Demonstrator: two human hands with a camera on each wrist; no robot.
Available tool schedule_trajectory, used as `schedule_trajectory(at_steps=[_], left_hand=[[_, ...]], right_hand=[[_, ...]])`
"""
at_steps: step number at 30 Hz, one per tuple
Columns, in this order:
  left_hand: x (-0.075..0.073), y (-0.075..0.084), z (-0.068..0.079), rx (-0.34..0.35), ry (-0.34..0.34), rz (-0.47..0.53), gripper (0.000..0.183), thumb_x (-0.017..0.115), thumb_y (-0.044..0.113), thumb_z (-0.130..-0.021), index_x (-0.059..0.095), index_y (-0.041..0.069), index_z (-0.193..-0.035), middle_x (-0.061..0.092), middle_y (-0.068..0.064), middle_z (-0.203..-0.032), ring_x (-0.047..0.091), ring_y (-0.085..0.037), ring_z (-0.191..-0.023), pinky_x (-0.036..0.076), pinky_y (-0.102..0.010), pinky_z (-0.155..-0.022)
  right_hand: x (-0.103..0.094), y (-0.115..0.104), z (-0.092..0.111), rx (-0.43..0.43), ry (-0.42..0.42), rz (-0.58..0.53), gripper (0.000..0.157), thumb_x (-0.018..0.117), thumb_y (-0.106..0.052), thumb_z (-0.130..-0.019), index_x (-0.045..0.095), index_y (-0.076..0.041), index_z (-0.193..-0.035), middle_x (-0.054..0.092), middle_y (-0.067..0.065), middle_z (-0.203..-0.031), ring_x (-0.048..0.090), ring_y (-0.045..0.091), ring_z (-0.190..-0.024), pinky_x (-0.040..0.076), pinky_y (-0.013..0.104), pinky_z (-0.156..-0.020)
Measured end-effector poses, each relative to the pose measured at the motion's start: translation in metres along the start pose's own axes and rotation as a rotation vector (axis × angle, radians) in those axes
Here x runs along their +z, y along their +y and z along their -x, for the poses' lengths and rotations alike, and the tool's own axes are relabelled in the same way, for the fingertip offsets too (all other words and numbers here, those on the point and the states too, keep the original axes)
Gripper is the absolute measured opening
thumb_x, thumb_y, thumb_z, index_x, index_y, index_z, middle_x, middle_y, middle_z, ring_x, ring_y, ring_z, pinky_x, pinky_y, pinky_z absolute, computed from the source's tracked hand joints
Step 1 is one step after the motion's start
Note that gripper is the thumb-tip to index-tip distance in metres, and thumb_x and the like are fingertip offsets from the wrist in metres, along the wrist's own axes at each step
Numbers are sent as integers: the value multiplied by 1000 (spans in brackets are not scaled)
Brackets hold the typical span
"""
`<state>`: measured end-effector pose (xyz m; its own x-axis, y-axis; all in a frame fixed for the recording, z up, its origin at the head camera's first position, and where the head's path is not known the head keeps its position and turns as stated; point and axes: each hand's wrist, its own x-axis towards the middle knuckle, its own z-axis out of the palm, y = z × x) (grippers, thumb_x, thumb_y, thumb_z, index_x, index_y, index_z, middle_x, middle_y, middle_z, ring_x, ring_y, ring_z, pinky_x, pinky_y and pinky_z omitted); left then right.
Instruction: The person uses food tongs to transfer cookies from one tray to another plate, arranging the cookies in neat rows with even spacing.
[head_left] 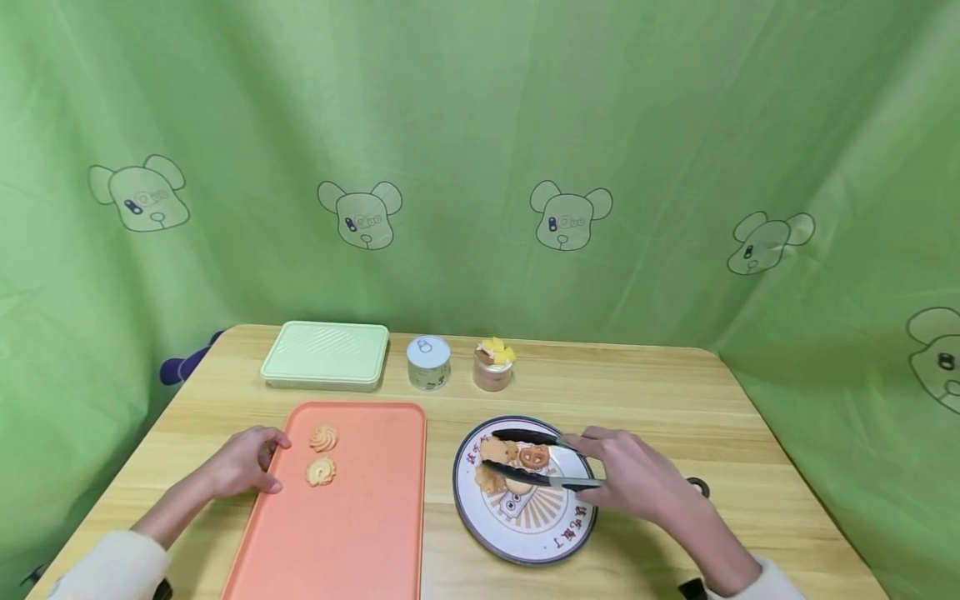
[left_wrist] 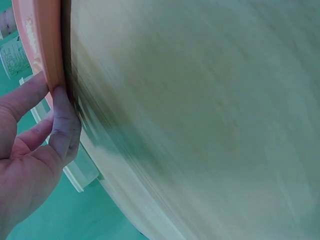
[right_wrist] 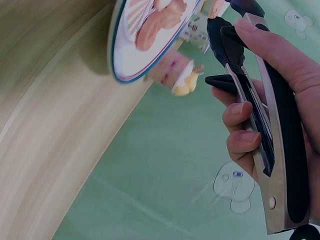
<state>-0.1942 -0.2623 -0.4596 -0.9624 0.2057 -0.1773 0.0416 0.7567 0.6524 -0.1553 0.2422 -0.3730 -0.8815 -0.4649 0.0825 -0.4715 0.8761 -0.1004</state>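
Note:
My left hand (head_left: 246,461) grips the left rim of a pink tray (head_left: 360,525); in the left wrist view its thumb and fingers pinch the tray's edge. Two piped cookies (head_left: 321,472) lie near the tray's upper left. Black-and-silver tongs (right_wrist: 286,150) are held in my right hand (head_left: 633,475), their arms spread apart. The black tong tips reach over a round white plate (head_left: 517,546) with a dark blue rim. On that plate sit several cookies, among them a pretzel-shaped one (head_left: 534,456). The tong tips partly cover them, and whether they touch any cookie I cannot tell.
Along the back of the wooden table (head_left: 637,375) stand a pale green lidded box (head_left: 326,354), a small can (head_left: 429,363) and a pink cup with a yellow-topped dessert (head_left: 492,371). Green curtain (head_left: 465,100) hangs behind and at both sides.

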Motion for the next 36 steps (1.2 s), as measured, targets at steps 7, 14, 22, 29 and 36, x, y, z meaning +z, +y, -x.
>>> schedule_trajectory(at_steps=[7,14,22,29,36], left_hand=[[1,1,0,-8,-16,11,54,82,-3,-61,55,-6,-108,55,-10,-85,52,-18,-72,45,-27,-61],[-1,2,-1,-12,-20,13,56,82,-4,-60,55,-6,-109,57,-10,-86,53,-18,-73,46,-29,-62],[0,-2,-2,13,-8,-5,55,83,-3,-60,56,-6,-107,54,-13,-90,54,-19,-74,46,-27,-61],[-2,0,-1,29,-6,-3,54,83,-3,-60,56,-7,-106,54,-15,-91,55,-19,-75,46,-26,-61],[-1,0,-1,7,-11,6,54,83,-4,-60,56,-6,-107,54,-15,-92,55,-19,-75,47,-27,-62]], right_hand=[[-4,21,21,34,-4,-11,69,86,-32,-60,64,-10,-122,66,13,-112,65,32,-98,55,44,-79],[-3,37,41,117,-52,-48,67,86,-29,-61,65,-9,-121,67,11,-111,65,31,-98,54,45,-80],[3,43,51,170,-109,-81,68,87,-29,-60,65,-9,-120,67,7,-107,64,27,-96,54,45,-78],[10,45,54,171,-120,-84,68,87,-28,-59,65,-9,-120,67,1,-102,64,20,-90,55,39,-76],[12,46,52,192,-124,-76,70,88,-29,-57,65,-8,-120,67,8,-108,64,30,-96,54,46,-79]])
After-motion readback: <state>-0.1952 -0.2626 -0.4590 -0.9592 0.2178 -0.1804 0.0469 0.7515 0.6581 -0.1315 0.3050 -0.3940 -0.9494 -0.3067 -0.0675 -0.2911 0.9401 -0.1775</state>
